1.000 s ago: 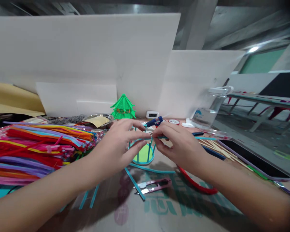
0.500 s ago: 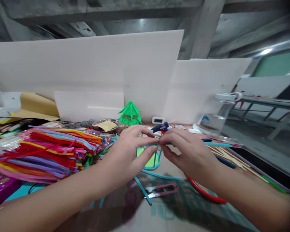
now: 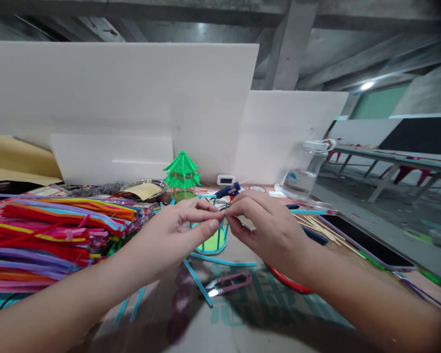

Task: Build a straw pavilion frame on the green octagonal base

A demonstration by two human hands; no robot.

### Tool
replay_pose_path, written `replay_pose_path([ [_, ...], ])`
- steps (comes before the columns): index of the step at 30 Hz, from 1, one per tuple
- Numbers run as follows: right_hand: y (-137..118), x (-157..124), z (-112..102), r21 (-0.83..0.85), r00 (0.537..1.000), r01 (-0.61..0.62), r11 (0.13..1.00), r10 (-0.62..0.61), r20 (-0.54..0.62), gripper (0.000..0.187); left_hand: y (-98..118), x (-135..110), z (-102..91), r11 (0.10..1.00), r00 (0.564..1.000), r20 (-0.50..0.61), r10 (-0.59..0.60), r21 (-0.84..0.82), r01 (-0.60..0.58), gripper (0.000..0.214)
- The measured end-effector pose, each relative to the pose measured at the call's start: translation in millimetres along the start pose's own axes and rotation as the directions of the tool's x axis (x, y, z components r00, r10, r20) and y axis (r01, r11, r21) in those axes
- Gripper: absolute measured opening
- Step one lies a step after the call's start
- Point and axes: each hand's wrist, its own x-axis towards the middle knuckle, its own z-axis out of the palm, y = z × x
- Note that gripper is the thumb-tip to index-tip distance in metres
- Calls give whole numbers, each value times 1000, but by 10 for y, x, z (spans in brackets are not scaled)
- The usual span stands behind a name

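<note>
Between my hands stands a small round frame of teal pipe cleaners with a yellow-green base (image 3: pixel 212 243) and thin upright posts. My left hand (image 3: pixel 178 228) has thumb and index finger pinched at its upper rim, partly covering it. My right hand (image 3: pixel 262 220) pinches the same spot from the other side, at the top of a post. The fingertips nearly touch and hide exactly what lies between them. Below the frame lie loose light-blue pipe cleaners (image 3: pixel 228 263) and pink-handled thread snips (image 3: pixel 231 284).
Bundles of coloured pipe cleaners (image 3: pixel 59 235) fill the left. Behind stand a green pagoda-like model (image 3: pixel 183 171), a metal dish (image 3: pixel 158 185), a blue glue gun (image 3: pixel 228 190) and a small digital display (image 3: pixel 226 179). A water bottle (image 3: pixel 301 171), wooden sticks (image 3: pixel 329 230) and phone (image 3: pixel 363 240) are right.
The view has turned slightly right, so everything sits further left in the picture. Both hands keep their pinch at the frame's rim, with little visible shift between them.
</note>
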Motion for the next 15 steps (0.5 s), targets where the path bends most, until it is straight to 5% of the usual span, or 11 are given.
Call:
replay_pose_path([
  [8,20,24,-22,-89,995,20,996,-29,-99,12,-14,-17,99,993,999,-27,-44,-115,41,26],
  [15,-40,-18,-40,-100,990,127,987,-121,71,7,-261,42,76,972,996,14,-93,-217,94,26],
])
